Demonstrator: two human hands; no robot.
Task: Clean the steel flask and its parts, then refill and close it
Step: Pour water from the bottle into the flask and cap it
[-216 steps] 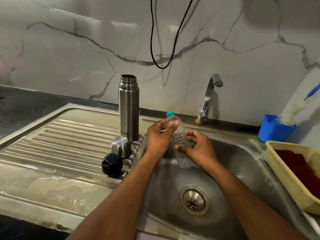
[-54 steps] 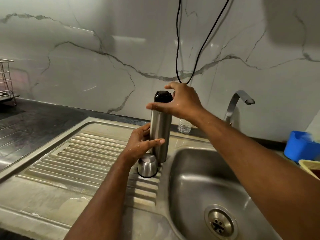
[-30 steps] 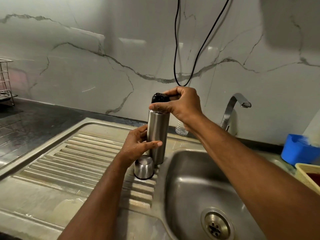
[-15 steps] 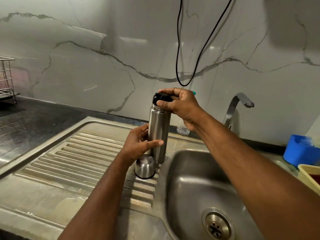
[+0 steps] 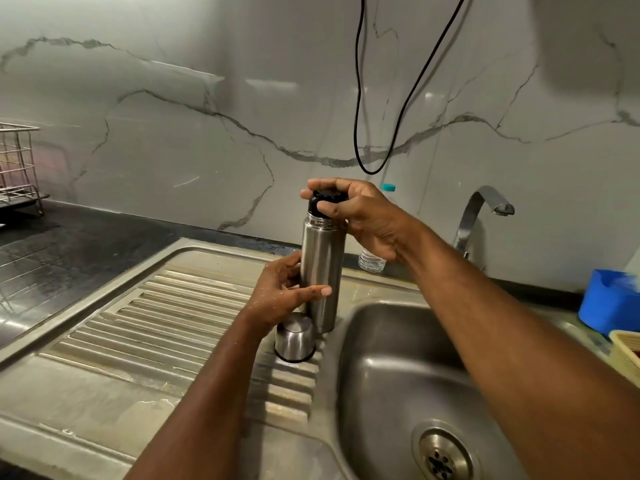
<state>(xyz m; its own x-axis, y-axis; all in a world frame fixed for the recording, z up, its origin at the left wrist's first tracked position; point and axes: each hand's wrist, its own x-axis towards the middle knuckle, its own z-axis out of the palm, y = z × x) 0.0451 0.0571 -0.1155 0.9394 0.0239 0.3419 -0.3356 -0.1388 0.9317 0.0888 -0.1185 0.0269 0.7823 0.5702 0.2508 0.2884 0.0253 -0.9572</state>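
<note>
Head view: flask [image 5: 320, 271] between hands.

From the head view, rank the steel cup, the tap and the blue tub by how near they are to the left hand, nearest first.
1. Steel cup: just below the left hand, on the drainboard.
2. Tap: behind the basin, to the right.
3. Blue tub: far right edge.
</note>
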